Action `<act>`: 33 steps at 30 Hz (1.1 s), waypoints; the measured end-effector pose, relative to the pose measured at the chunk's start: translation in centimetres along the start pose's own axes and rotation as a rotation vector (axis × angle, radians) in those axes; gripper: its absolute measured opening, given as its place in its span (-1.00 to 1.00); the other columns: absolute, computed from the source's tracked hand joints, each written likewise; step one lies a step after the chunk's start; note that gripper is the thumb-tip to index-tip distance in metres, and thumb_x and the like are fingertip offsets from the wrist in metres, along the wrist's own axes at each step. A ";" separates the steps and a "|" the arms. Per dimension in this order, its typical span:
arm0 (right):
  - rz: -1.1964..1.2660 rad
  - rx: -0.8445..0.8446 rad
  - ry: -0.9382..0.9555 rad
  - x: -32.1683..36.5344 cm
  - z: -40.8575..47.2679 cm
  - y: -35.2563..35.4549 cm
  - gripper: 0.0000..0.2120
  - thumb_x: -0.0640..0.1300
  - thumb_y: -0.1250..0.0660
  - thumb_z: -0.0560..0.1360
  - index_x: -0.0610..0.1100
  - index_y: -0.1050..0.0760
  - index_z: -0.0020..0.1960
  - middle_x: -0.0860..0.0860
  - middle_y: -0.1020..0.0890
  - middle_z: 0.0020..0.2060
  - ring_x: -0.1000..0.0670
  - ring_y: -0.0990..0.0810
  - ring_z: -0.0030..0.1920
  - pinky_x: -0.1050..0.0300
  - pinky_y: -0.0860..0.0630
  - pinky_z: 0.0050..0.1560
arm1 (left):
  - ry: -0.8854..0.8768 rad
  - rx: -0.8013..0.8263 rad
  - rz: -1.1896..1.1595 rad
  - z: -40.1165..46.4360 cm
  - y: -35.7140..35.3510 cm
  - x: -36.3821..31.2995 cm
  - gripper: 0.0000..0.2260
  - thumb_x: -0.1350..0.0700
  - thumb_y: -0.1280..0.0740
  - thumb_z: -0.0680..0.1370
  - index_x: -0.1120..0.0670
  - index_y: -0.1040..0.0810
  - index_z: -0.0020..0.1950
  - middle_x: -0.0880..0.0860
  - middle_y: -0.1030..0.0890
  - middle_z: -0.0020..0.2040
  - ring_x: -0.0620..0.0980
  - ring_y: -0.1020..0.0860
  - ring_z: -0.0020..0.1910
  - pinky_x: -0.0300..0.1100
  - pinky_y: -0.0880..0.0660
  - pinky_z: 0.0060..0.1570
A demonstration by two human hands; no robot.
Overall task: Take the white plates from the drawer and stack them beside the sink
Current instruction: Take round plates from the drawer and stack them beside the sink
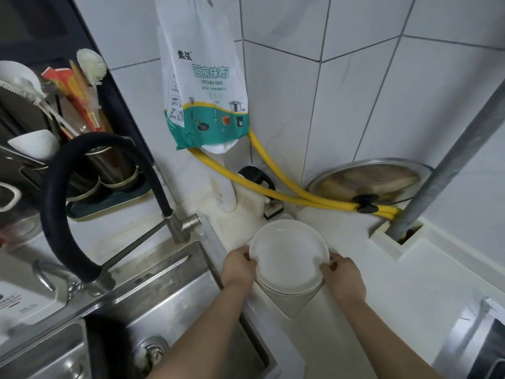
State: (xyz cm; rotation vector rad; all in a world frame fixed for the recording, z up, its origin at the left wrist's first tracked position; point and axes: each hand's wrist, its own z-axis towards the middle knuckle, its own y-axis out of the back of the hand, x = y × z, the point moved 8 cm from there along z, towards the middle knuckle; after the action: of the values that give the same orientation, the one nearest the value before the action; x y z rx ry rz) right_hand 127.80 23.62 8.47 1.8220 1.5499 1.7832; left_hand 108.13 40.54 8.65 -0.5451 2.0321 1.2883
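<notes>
A round white plate [288, 255] is over the white counter just right of the steel sink [169, 305]. My left hand [237, 268] grips its left rim and my right hand [343, 279] grips its right rim. A second plate's edge shows directly beneath it at the near side, so the top plate lies on or just above a small stack. Under the stack is a pale square mat [293, 303] turned corner-on. The drawer is out of view.
A black hose faucet [54, 203] arches over the sink at left. A utensil rack [54, 132] stands behind it. A yellow hose [287, 192], a pot lid [371, 181], a white bottle [225, 192] and a grey pipe [448, 165] crowd the back corner. A hanging kitchen-rag bag [205, 86] is above.
</notes>
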 end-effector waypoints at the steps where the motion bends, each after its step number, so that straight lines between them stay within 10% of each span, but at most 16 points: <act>1: 0.000 0.002 -0.005 -0.1 0.0 -0.1 -0.79 -0.14 -0.25 0.48 -0.10 -0.57 0.07 -0.16 -0.54 -0.11 -0.15 -0.54 -0.09 -0.01 -0.51 -0.11 | -0.003 0.002 0.009 0.0 0.0 0.1 -0.69 0.25 -0.25 0.43 -0.01 -0.65 0.06 0.06 -0.69 -0.13 0.12 -0.63 -0.10 -0.13 -0.57 -0.07; 14: -0.125 0.062 0.000 0.3 -3.4 -1.2 -0.74 -0.11 -0.18 0.54 -0.26 -0.45 0.13 -0.19 -0.56 0.03 -0.18 -0.53 0.05 0.02 -0.46 -0.03 | -0.121 0.148 0.259 -2.6 0.1 1.9 -0.75 0.06 -0.15 0.59 0.09 -0.57 0.12 0.05 -0.62 0.13 0.03 -0.56 0.05 -0.21 -0.43 0.02; 28: -0.344 0.157 0.115 -0.5 -20.2 -8.1 -0.68 0.01 -0.12 0.56 -0.08 -0.42 0.25 -0.03 -0.56 0.16 -0.05 -0.53 0.20 0.12 -0.46 0.09 | -0.302 0.247 0.615 -14.9 5.6 13.7 -0.76 -0.08 -0.13 0.53 -0.02 -0.40 -0.28 -0.06 -0.41 -0.33 -0.06 -0.43 -0.25 -0.12 -0.39 -0.16; 33: -0.386 0.236 0.161 -0.9 -26.2 -11.2 -0.62 0.03 -0.10 0.57 -0.03 -0.35 0.35 0.01 -0.55 0.25 -0.02 -0.53 0.24 0.12 -0.46 0.15 | -0.215 0.298 0.542 -18.3 6.7 18.5 -0.68 -0.14 -0.16 0.50 0.06 -0.55 -0.15 0.04 -0.58 -0.14 0.05 -0.56 -0.07 -0.09 -0.47 -0.05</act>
State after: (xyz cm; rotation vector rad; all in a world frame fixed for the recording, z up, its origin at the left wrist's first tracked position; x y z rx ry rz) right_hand 100.88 14.43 7.19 1.3599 2.0815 1.6516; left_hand 85.24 26.88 4.98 0.2921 2.2057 1.2320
